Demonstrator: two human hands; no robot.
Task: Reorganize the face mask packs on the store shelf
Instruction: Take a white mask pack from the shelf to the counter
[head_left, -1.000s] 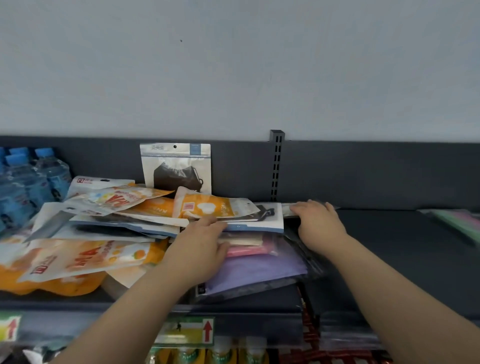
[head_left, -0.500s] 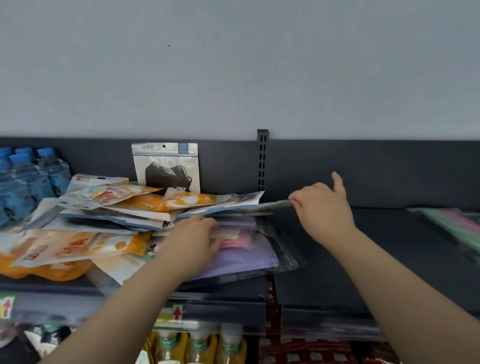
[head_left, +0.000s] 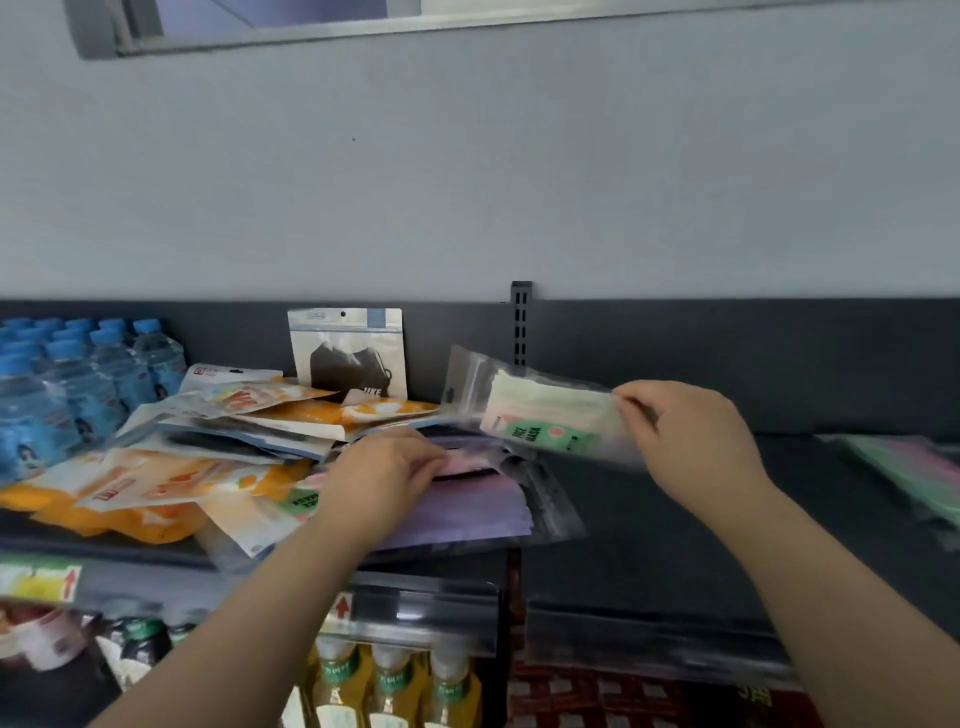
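Now we face the dark shelf, its left half heaped with a loose pile of face mask packs, and our left hand lies flat, fingers pressed down on the pile's purple pack. Our right hand pinches one clear pack by its right edge, lifted just above the heap; it looks light, floppy and slick, so an edge pinch suits it.

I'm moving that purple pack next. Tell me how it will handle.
The purple pack is likely floppy: thin and flat under the left hand. Probably slippery, given its glossy clear wrap. It overhangs the shelf edge, so pushing may drop it.
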